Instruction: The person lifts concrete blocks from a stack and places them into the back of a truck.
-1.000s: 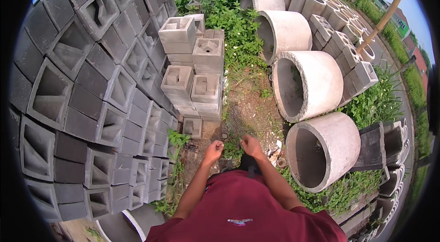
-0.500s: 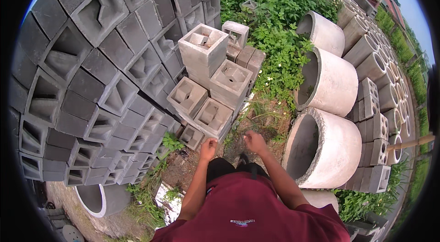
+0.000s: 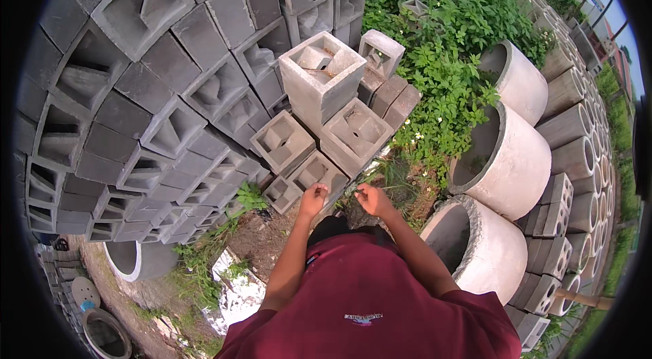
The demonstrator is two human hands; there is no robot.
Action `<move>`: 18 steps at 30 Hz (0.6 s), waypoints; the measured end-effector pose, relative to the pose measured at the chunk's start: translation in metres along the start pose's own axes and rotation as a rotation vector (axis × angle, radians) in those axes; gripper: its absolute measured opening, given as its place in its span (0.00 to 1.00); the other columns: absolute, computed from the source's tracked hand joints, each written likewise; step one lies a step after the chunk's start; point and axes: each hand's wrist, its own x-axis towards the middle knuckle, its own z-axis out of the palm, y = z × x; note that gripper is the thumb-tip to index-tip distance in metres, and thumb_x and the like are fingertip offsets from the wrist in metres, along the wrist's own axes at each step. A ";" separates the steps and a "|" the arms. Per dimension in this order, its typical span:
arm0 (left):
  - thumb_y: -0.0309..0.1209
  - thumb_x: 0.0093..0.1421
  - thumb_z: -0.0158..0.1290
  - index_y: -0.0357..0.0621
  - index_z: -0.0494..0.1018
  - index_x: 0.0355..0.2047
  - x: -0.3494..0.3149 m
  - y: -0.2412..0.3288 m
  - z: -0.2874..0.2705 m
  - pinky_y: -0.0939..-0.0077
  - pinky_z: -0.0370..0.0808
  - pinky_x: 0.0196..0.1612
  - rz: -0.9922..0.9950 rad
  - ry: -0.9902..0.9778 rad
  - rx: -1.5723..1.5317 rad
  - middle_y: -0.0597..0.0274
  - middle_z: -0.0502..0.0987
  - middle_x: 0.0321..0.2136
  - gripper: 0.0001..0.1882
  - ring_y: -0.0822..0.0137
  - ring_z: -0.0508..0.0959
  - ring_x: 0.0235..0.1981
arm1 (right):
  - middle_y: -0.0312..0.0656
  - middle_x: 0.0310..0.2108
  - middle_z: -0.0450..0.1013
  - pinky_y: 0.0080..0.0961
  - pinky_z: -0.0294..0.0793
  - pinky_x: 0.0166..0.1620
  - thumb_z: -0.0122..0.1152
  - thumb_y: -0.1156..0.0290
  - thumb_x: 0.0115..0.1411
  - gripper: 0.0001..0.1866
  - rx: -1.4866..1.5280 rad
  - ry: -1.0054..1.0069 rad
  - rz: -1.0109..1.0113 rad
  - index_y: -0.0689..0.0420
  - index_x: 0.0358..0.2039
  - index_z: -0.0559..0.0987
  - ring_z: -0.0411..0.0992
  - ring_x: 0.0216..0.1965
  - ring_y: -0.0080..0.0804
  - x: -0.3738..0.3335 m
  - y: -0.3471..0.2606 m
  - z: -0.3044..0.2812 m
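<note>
"Head view: what crowds the space around the two hands?"

"Plenty. A wall of dark grey blocks (image 3: 156, 74) rises to their left and closes off that side. To the right of the right hand (image 3: 373, 200) lie big concrete rings (image 3: 523, 162), three in a row, with pierced blocks (image 3: 553, 206) and pale cylinders (image 3: 577, 114) farther out. Leafy plants (image 3: 435, 74) fill the ground well beyond the hands."

"And straight ahead of them?"

"The block stack (image 3: 333, 97), just beyond the left hand (image 3: 314, 200). It is stepped: a tall column at the back, lower blocks nearer the fingers, and a small low block (image 3: 282, 194) beyond the left hand and a little to its left."

"Are the hands holding anything?"

"Both are curled in narrowly, side by side with a gap between them. I cannot tell whether something small is pinched in either, or whether the left one touches the stack."

"What about surfaces?"

"The stack is pale, gritty concrete, squarish and hollow, with angled webs inside. The wall's blocks are darker, some showing smooth faces, others open cavities. The rings are round and chalky, the nearest with a rough, chipped rim. Left of the left forearm, a white sheet (image 3: 238, 284) lies crumpled on brown soil (image 3: 265, 243)."
</note>
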 end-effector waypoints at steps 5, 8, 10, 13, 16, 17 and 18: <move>0.34 0.62 0.54 0.36 0.75 0.38 0.033 0.004 -0.011 0.74 0.75 0.40 -0.027 0.128 -0.050 0.58 0.80 0.31 0.12 0.69 0.79 0.33 | 0.50 0.23 0.75 0.38 0.74 0.33 0.62 0.66 0.59 0.14 0.177 -0.034 -0.036 0.61 0.40 0.74 0.76 0.28 0.47 0.054 -0.007 0.007; 0.33 0.62 0.54 0.36 0.75 0.38 0.027 -0.013 -0.019 0.74 0.75 0.40 -0.050 0.247 -0.119 0.59 0.80 0.31 0.11 0.69 0.79 0.32 | 0.48 0.26 0.76 0.33 0.75 0.34 0.63 0.66 0.59 0.18 0.116 -0.141 -0.105 0.61 0.45 0.72 0.77 0.29 0.41 0.078 -0.011 0.025; 0.34 0.64 0.53 0.37 0.75 0.38 0.025 -0.019 -0.029 0.75 0.74 0.41 -0.146 0.310 -0.115 0.61 0.79 0.31 0.11 0.71 0.78 0.34 | 0.53 0.37 0.75 0.41 0.75 0.41 0.62 0.60 0.59 0.25 0.134 -0.255 -0.070 0.59 0.52 0.68 0.76 0.39 0.52 0.101 -0.014 0.035; 0.35 0.64 0.53 0.37 0.75 0.38 0.028 -0.026 -0.044 0.74 0.74 0.40 -0.162 0.451 -0.076 0.62 0.79 0.30 0.12 0.70 0.78 0.33 | 0.55 0.44 0.73 0.44 0.73 0.45 0.62 0.59 0.59 0.30 0.108 -0.212 -0.201 0.59 0.56 0.64 0.73 0.44 0.55 0.145 -0.029 0.055; 0.36 0.62 0.55 0.37 0.73 0.42 0.044 -0.029 -0.061 0.69 0.74 0.43 -0.246 0.529 0.001 0.54 0.78 0.35 0.15 0.62 0.79 0.37 | 0.61 0.51 0.67 0.47 0.69 0.52 0.62 0.60 0.59 0.34 0.076 -0.228 -0.231 0.62 0.59 0.59 0.67 0.51 0.61 0.196 -0.037 0.075; 0.36 0.62 0.55 0.37 0.71 0.45 0.049 -0.033 -0.063 0.68 0.74 0.45 -0.257 0.615 0.019 0.52 0.77 0.38 0.16 0.60 0.77 0.39 | 0.62 0.52 0.65 0.47 0.68 0.53 0.62 0.60 0.59 0.35 0.056 -0.198 -0.274 0.62 0.60 0.58 0.66 0.52 0.62 0.211 -0.038 0.083; 0.36 0.62 0.55 0.37 0.70 0.47 0.053 -0.038 -0.063 0.67 0.73 0.47 -0.271 0.704 0.037 0.49 0.76 0.41 0.18 0.58 0.76 0.42 | 0.65 0.55 0.61 0.48 0.66 0.56 0.62 0.61 0.58 0.36 0.038 -0.245 -0.237 0.63 0.60 0.56 0.62 0.55 0.64 0.224 -0.042 0.091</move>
